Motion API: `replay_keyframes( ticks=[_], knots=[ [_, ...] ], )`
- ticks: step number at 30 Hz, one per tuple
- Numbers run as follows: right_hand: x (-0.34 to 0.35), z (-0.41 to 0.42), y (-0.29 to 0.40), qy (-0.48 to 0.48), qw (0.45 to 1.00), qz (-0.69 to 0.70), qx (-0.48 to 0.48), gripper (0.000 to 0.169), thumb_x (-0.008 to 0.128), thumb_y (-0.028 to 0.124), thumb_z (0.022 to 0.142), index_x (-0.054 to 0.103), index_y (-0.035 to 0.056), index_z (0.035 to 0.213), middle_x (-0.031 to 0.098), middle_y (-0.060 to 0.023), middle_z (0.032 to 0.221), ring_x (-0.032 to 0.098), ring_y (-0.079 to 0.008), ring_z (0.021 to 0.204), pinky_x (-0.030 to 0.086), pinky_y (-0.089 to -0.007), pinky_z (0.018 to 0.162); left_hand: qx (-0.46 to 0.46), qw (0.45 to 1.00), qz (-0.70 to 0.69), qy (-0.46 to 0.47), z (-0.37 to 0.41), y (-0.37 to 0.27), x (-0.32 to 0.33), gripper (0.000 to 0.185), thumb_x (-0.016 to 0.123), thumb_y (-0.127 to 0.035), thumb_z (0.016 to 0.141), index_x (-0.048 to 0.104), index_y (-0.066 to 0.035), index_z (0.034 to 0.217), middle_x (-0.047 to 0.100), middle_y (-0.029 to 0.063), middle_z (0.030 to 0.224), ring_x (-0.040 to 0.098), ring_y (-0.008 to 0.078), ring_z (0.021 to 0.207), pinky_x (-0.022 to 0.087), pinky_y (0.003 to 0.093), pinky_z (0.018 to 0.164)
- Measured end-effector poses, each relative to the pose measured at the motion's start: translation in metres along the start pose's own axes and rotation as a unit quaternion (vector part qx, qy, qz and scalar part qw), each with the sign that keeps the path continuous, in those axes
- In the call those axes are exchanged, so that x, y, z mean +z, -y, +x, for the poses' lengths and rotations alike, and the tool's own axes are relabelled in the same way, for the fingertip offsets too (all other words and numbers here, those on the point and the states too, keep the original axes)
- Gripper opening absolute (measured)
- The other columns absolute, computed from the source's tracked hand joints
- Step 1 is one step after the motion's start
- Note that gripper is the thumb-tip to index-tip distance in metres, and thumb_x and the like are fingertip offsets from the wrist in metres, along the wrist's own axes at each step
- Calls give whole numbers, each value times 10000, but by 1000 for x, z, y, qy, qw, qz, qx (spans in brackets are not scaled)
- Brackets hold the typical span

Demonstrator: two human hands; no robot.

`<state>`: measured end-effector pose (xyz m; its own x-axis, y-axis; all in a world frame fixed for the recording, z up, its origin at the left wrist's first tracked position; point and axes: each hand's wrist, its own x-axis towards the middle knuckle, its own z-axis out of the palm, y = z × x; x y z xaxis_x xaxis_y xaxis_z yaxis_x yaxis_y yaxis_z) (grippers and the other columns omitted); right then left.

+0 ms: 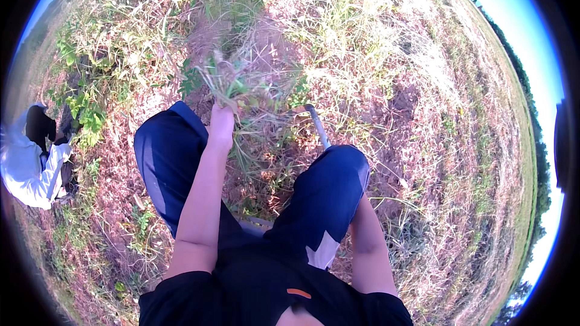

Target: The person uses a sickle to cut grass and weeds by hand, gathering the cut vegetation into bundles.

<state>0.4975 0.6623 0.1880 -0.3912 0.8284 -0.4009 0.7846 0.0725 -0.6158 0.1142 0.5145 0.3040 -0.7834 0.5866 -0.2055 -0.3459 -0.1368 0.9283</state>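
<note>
My left hand (222,120) is closed around a bunch of pulled grass and weeds (235,83), held just in front of my left knee. The bunch is slightly blurred, with green and dry stems spreading forward. My right forearm (370,249) goes down behind my right knee (337,167), which hides my right hand. A grey tool shaft (318,126) sticks out past that knee, its dark end close to the weeds. Whether my right hand holds it cannot be seen.
Green and dry grass (362,50) covers the reddish soil all around. A person in a white top (31,163) bends low at the far left, beside a leafy green plant (88,115). Dark trees (528,86) line the field's right edge.
</note>
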Motion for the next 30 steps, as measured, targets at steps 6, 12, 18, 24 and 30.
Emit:
replay_keyframes(
  ticks=[6, 12, 18, 24, 30],
  knots=[
    [-85, -93, -18, -71, 977, 160, 120, 198, 458, 241, 970, 483, 84, 1088, 450, 11, 678, 406, -54, 476, 346, -225, 391, 161, 987, 25, -13, 22, -106, 6, 158, 566, -173, 923, 611, -31, 975, 558, -19, 742, 465, 81, 636, 352, 222, 586],
    [-130, -135, -52, -264, 889, 351, 131, 178, 437, 286, 991, 412, 111, 1014, 382, 26, 667, 366, -40, 483, 327, -181, 391, 359, 828, 431, 22, 57, -69, 59, 238, 601, -242, 865, 641, -39, 984, 630, 49, 896, 572, 211, 867, 404, 388, 748],
    [-67, -129, -51, -249, 874, 383, 165, 238, 460, 315, 978, 464, 88, 1052, 481, -2, 764, 447, -53, 560, 393, -202, 459, 301, 606, 663, 321, 57, 92, 85, 272, 632, -202, 751, 665, -69, 986, 496, 106, 1285, 318, 279, 1332, 264, 512, 1062],
    [8, -127, -108, -237, 901, 316, 182, 359, 462, 305, 975, 466, 47, 1224, 558, -68, 898, 525, -137, 712, 446, -282, 603, 231, 418, 692, 541, 20, 247, 94, 322, 632, -231, 751, 688, -172, 1063, 358, 42, 1467, 213, 246, 1407, 169, 544, 1126],
    [13, -85, -103, -222, 913, 275, 206, 382, 461, 296, 975, 446, 37, 1255, 561, -101, 880, 528, -166, 703, 438, -312, 605, 150, 326, 751, 554, 7, 312, 87, 226, 564, -268, 822, 736, -176, 936, 680, -8, 1038, 535, 213, 1153, 157, 576, 1100]
  ],
)
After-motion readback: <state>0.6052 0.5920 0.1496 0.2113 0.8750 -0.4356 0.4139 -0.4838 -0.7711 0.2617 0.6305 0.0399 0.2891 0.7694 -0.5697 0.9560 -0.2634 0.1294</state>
